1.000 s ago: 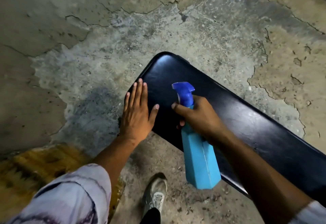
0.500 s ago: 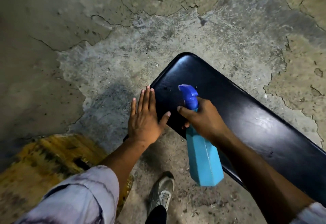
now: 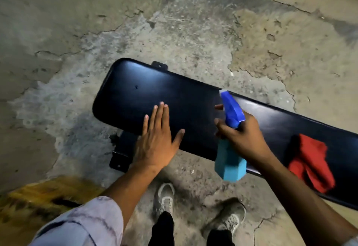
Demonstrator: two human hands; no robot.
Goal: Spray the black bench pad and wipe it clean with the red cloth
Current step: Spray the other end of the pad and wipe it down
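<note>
The right hand (image 3: 242, 135) grips the spray bottle (image 3: 230, 158) by its neck; the left hand (image 3: 155, 145) lies flat on the black bench pad (image 3: 193, 102). The red cloth (image 3: 310, 160), at four o'clock on the pad, looks soft and light, best pinched at a fold.

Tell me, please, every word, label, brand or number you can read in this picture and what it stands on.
None can be read.
Spray bottle in the right hand: plain blue, no label showing.
Black bench pad, under the flat left hand: no print.
Red cloth: no print.
Shoes: any marking is too blurred to tell.
</note>
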